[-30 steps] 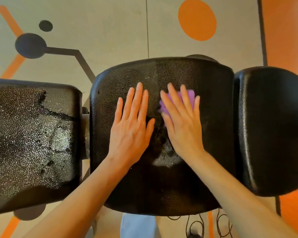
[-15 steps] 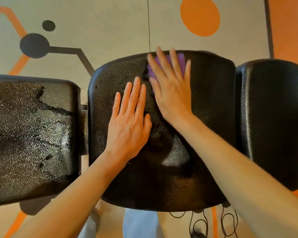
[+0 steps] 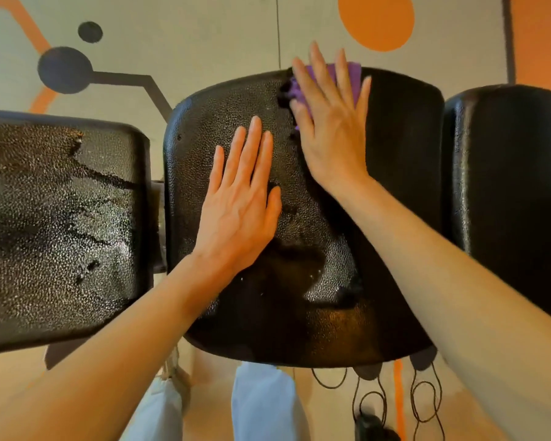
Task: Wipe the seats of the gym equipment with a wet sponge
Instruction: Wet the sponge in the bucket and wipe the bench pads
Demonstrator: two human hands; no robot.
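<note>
Sponge [image 3: 350,78] under the flat, spread right hand [image 3: 328,122] reaches the middle seat [image 3: 395,202]'s far edge and may slip off; left hand [image 3: 239,198] presses flat, fingers together.

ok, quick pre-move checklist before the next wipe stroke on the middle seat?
1. Sponge under right hand, flat fingers pressing: ok.
2. Sponge fully on middle seat: not ok, it is at the far edge, partly past it.
3. Left hand flat on the seat, clear of the sponge: ok.
4. Right part of the seat wetted: cannot tell.
5. Left seat shows wet streaks: ok.
6. Right seat wiped: cannot tell.
</note>
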